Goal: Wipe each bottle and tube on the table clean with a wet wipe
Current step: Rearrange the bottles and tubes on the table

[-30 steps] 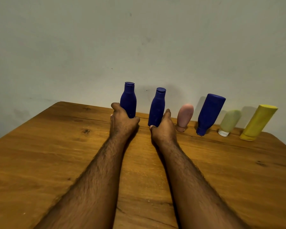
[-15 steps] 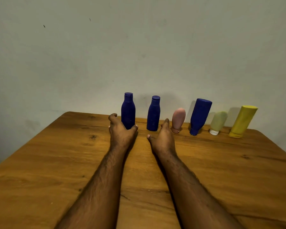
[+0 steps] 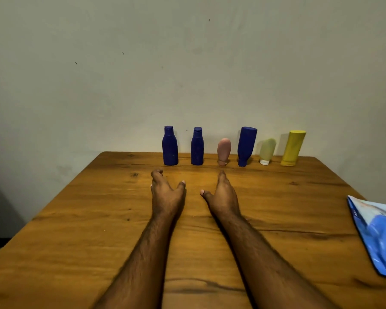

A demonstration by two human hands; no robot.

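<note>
Six containers lined along far desk [image 3: 276,219] edge: two blue bottles [image 3: 170,146], pink tube [image 3: 224,150], inverted blue bottle [image 3: 246,144], pale tube [image 3: 267,150], yellow tube [image 3: 292,147]. Left hand [image 3: 166,192], right hand [image 3: 223,194]: each grip slack, empty, short of row. Best fetch wipe from blue pack [image 3: 379,237] at right first, then steady each container by base.

Six containers stand in a row along the far edge of the wooden tabletop [image 3: 76,219], close before the wall [image 3: 120,85]. From left to right: a tall dark blue plastic bottle [image 3: 170,148], a slimmer dark blue plastic bottle [image 3: 197,148], a pink tube on its cap [image 3: 224,150], an inverted dark blue bottle leaning right [image 3: 246,146], a pale green tube on its white cap [image 3: 267,150], and a yellow tube leaning right [image 3: 292,148]. Nearer, the left hand [image 3: 166,192] lies before the two leftmost bottles, apart from them; the right hand [image 3: 223,195] lies before the pink tube. A light blue plastic wipe pack [image 3: 379,237] lies at the tabletop's right edge, well apart from the row.
</note>
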